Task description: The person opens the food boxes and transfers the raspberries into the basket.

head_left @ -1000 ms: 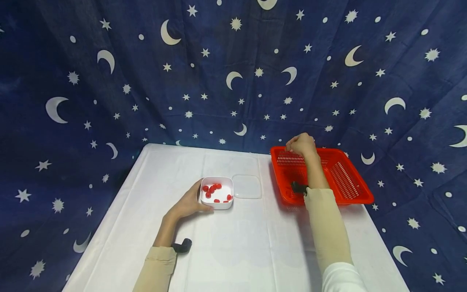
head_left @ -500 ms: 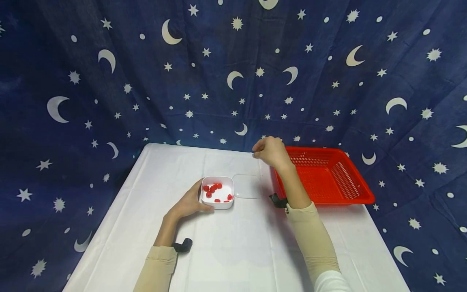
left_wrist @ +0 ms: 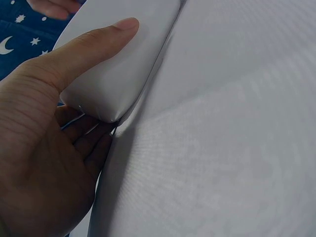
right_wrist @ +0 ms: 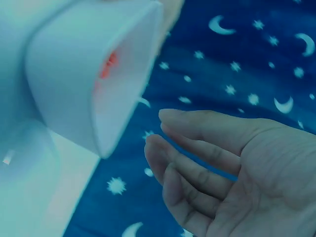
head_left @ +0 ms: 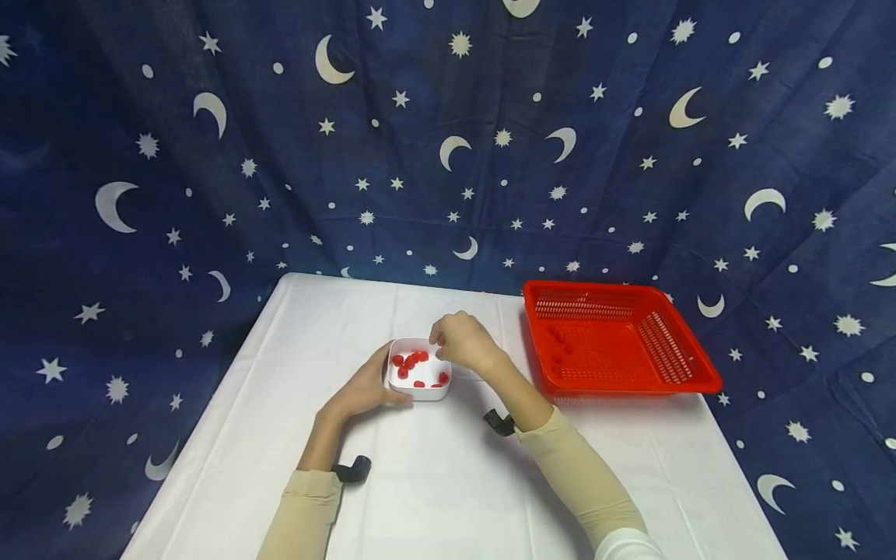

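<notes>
My left hand [head_left: 364, 387] grips a small white square container [head_left: 428, 394] from its left side. In the left wrist view its thumb [left_wrist: 106, 42] lies along the container's wall and the other fingers reach around the far side. Several raspberries [head_left: 402, 372] lie inside. My right hand [head_left: 463, 340] hovers at the container's right rim. In the right wrist view its fingers [right_wrist: 197, 170] are loosely bent, with nothing between them and the thumb. A clear lid [right_wrist: 29, 158] lies flat beside the container, mostly hidden under the right hand in the head view.
A red plastic basket [head_left: 689, 385] with slotted walls stands at the right of the white-covered table [head_left: 434, 482], several raspberries [head_left: 560, 337] at its left end. A dark blue curtain [head_left: 392, 155] with moons and stars hangs close behind the table.
My right hand has moved left from over the red basket to the white container's right rim. The left hand and the container have stayed in place.
</notes>
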Demonstrator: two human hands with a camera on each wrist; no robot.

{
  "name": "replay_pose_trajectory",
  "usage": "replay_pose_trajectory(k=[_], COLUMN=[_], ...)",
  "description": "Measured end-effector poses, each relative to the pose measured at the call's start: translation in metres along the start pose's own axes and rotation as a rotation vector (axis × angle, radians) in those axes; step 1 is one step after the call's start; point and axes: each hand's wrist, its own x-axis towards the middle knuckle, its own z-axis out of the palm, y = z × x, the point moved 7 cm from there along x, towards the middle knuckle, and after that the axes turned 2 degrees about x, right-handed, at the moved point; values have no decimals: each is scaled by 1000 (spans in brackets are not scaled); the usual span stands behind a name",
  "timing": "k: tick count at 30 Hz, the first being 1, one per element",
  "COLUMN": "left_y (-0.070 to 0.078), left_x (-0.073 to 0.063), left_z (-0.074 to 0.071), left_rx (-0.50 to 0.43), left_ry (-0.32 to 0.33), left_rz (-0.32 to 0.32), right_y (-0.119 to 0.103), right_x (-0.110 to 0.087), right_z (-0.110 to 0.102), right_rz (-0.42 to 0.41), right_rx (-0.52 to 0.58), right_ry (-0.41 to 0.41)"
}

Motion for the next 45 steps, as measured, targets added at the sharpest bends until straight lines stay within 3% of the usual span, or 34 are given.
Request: replay_pose_trajectory(k=[8, 13, 19, 25, 40, 45], left_y=[3, 3, 3, 2, 3, 0], left_x=[0, 0, 0, 0, -1, 0], left_z=[-2, -2, -2, -1, -1, 0], left_rx=[8, 20, 11, 4, 7, 2], left_ry=[7, 3, 1, -2, -6, -6], left_rz=[3, 0, 7, 1, 23, 8], right_y=[-5, -1, 1, 0, -1, -2], right_x=[7, 9, 11, 11, 13, 12], right_z=[42, 61, 71, 75, 73, 55], right_rz=[-26, -45, -85, -93, -123, -108], right_rx=[-125, -268, -427, -484, -460, -272], right_ry=[-28, -58, -64, -81, -69, -54])
